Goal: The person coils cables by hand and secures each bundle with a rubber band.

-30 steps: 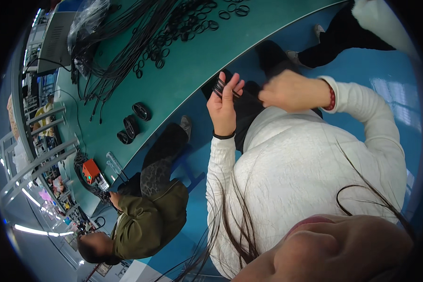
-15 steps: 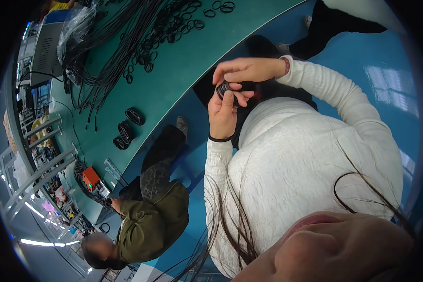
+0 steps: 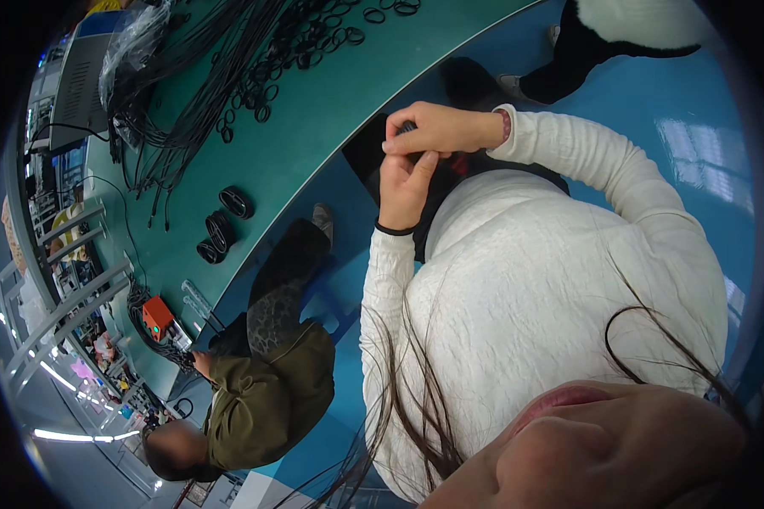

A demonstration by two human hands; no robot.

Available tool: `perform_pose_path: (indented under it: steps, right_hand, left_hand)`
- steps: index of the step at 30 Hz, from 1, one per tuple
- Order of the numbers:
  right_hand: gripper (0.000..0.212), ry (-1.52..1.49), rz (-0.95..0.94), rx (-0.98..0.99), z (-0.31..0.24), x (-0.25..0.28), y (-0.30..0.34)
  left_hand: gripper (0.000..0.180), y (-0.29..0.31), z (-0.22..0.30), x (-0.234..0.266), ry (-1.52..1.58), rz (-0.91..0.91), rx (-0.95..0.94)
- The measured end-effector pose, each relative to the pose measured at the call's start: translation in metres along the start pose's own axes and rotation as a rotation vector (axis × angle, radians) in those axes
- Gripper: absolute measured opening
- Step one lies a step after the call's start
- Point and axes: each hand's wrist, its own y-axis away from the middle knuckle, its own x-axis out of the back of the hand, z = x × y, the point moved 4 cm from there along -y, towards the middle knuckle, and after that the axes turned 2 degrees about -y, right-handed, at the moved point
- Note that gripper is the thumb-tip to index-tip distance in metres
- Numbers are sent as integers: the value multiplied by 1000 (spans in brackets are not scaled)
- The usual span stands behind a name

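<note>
Just off the table's edge, my two hands meet around a small coiled black cable (image 3: 408,127), mostly covered by fingers. My left hand (image 3: 403,191), a black band at its wrist, is closed below it with the thumb raised. From the right, my right hand (image 3: 446,129) reaches across the top, its fingers bent down and its fingertips pinched near my left fingers. How each finger grips the coil is hidden. On the green table (image 3: 293,153) to the left lie three wound black cable coils, including an upper coil (image 3: 236,203) and a lower coil (image 3: 210,251).
Long black cables (image 3: 204,102) and many loose black rings (image 3: 331,38) spread over the far table. A grey machine (image 3: 76,85) stands at the far left. A person in a green jacket (image 3: 272,407) works beside an orange box (image 3: 156,317). Another person's dark-clothed leg (image 3: 569,72) is at upper right.
My right hand has closed over the coil, which showed plainly in my left fingers before and is now mostly covered. My left fingers have curled in. The view has shifted slightly.
</note>
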Motion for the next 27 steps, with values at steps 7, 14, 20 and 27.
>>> perform_pose_path:
  steps: [7, 14, 20, 27]
  right_hand:
    - [27, 93, 92, 221, 0, 8, -4]
    - [29, 44, 140, 440, -11, -11, 8]
    - [16, 467, -10, 378, -47, -17, 26]
    - [16, 398, -14, 474, -47, -6, 23]
  left_hand:
    - [20, 18, 14, 14, -212, 382, -76]
    - [37, 15, 10, -7, 214, -56, 223]
    - [51, 15, 27, -1, -222, -333, 50]
    - [62, 3, 27, -2, 40, -295, 79]
